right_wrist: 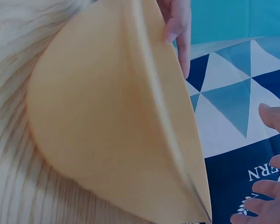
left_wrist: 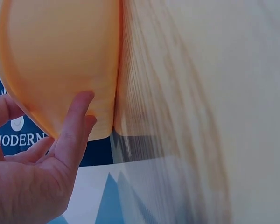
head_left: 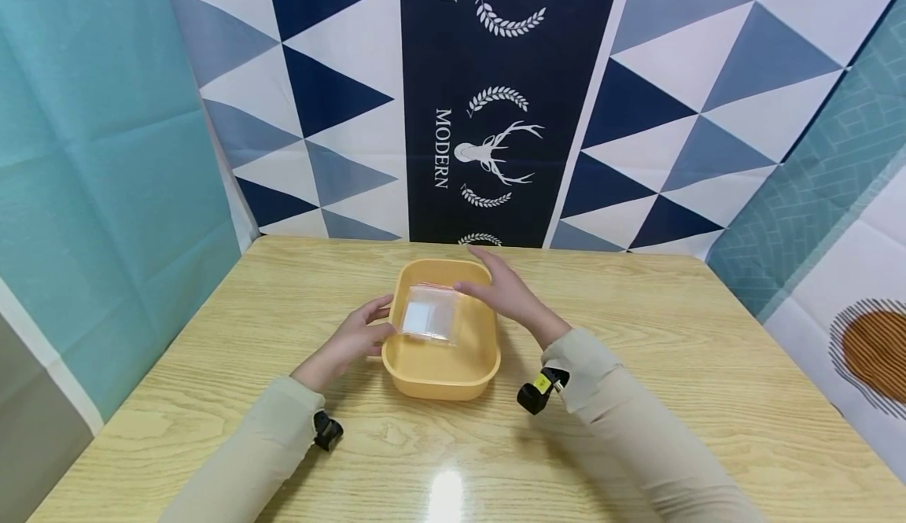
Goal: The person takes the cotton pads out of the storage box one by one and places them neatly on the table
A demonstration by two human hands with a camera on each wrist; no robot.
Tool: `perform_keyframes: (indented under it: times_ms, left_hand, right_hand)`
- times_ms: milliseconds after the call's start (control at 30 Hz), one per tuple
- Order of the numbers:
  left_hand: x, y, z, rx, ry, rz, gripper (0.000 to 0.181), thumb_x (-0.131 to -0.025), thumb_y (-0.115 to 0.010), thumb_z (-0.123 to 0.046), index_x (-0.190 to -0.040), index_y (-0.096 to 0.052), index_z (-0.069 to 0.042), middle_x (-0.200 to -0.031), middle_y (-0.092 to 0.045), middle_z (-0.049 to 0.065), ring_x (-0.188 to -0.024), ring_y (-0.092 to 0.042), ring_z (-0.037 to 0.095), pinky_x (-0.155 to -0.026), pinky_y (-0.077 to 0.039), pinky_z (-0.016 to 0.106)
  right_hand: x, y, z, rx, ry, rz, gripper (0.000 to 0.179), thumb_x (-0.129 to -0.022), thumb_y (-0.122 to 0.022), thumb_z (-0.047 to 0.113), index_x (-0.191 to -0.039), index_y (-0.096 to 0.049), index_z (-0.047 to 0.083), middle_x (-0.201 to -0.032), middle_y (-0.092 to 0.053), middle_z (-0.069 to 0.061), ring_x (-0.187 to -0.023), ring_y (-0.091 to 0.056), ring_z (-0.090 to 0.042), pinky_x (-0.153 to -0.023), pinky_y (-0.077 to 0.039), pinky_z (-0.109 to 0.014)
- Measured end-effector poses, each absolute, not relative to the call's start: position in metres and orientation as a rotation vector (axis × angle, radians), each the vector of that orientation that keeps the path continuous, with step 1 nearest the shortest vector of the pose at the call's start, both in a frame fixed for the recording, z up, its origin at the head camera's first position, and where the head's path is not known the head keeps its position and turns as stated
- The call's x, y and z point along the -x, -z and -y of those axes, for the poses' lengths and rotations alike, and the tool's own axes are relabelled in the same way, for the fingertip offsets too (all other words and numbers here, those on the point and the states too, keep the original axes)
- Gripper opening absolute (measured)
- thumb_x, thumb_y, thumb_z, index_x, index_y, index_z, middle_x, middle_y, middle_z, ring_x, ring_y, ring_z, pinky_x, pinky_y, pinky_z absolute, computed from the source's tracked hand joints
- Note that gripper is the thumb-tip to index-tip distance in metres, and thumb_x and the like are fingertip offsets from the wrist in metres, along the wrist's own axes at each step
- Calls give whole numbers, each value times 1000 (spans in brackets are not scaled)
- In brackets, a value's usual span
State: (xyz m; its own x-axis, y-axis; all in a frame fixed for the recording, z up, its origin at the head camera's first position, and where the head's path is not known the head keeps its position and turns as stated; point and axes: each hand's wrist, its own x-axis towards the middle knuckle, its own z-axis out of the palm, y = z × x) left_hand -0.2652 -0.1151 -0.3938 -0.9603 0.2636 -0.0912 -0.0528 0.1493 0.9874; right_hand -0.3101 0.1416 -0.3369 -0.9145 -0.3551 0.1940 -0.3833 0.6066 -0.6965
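A yellow plastic basin [head_left: 440, 370] stands on the wooden table. Inside it lie clear zip-lock bags [head_left: 440, 314] with a red line along the seal and a white patch showing through. At the basin's left side my left hand [head_left: 359, 333] grips the wall, thumb at the rim and fingers along the outside; in the left wrist view two fingertips [left_wrist: 87, 94] meet the outer wall. My right hand [head_left: 511, 291] hovers over the right rim, fingers spread, thumb pointing in above the bags. Nothing is in that hand [right_wrist: 266, 186] in the right wrist view.
The wood-grain table [head_left: 637, 334] extends around the basin. A patterned cloth [head_left: 474, 153] with triangles and deer heads hangs behind its far edge, with a teal cloth [head_left: 106, 153] at the left. Black wrist cameras [head_left: 534, 395] sit at both cuffs.
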Motion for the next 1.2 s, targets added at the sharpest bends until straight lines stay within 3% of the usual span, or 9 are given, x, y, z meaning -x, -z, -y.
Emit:
perform_keyframes:
  times_ms: [367, 700, 1000, 1200]
  left_hand:
    - [265, 397, 118, -192, -1895, -2189, 62, -90, -51, -3, -146, -25, -5, -142, -33, 24, -113, -52, 37, -82, -52, 40]
    - [265, 397, 119, -155, -1912, -2190, 64, -88, -52, -3, -146, -26, -6, -141, -34, 22, -111, -53, 37, -81, -53, 39]
    - [267, 398, 115, -160, -1910, -2196, 64, -88, -53, -4, -146, -28, -8, -141, -36, 21, -110, -55, 35, -80, -53, 39]
    - [268, 397, 116, -161, -1903, -2205, 64, -87, -53, -4, -146, -28, -7, -141, -36, 21, -110, -54, 36, -79, -54, 38]
  right_hand:
    - [319, 338, -126, -542, -1637, 2731, 69, -87, -64, 31, -145, -32, 12, -144, -35, -15, -131, -31, -36, -107, -29, -45]
    - [332, 339, -105, -332, -2086, 2568, 60, -88, -64, 25, -140, -40, 9, -138, -44, -15, -123, -44, -27, -105, -33, -44]
    - [340, 347, -94, -192, -2485, 2248, 53, -91, -58, 12, -139, -38, 0, -137, -41, -21, -129, -33, -40, -107, -29, -47]
    - [350, 354, -88, -75, -2394, 2325, 54, -88, -64, 14, -137, -43, 3, -135, -46, -16, -126, -40, -33, -106, -32, -44]
